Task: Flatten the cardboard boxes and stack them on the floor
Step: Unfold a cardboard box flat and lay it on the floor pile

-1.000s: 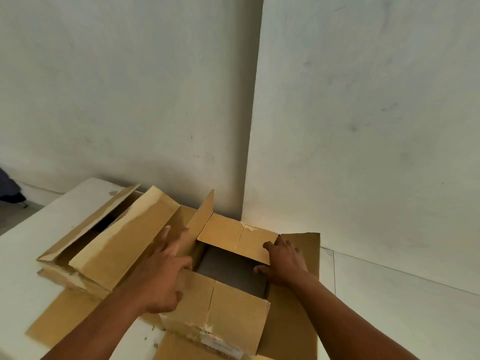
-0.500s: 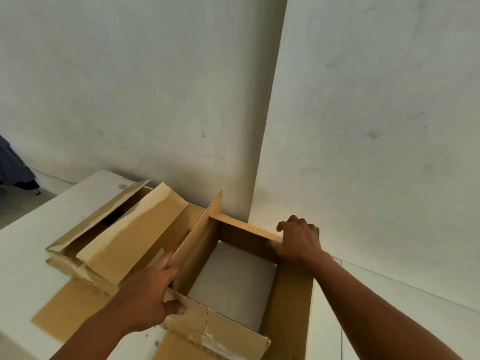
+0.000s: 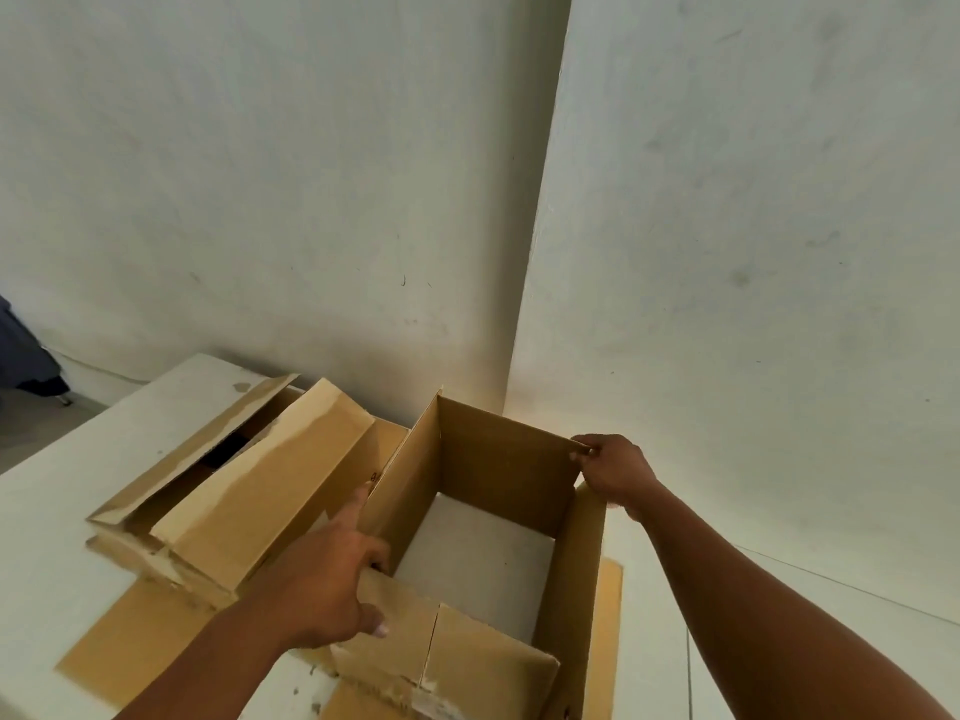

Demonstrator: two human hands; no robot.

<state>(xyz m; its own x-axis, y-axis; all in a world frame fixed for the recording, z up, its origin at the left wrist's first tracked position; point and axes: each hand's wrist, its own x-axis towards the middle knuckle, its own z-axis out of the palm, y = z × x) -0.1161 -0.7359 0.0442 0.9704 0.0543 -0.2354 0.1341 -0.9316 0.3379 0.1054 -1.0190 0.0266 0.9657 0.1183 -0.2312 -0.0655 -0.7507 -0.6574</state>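
Tearing worries us: our left hand (image 3: 332, 579) clasps the near flap (image 3: 410, 636) of the open box (image 3: 498, 459), our right hand (image 3: 615, 472) pinches its far corner — uneven pulling could rip the flap or shove the half-collapsed box (image 3: 249, 491) beside it on the white ledge (image 3: 52, 537).

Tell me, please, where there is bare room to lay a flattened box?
White surface left of the collapsed box, and floor between the open box and the right wall. Crowded between the boxes, around the left hand.

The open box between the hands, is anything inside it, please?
No, only a bare white surface shows inside the open box.
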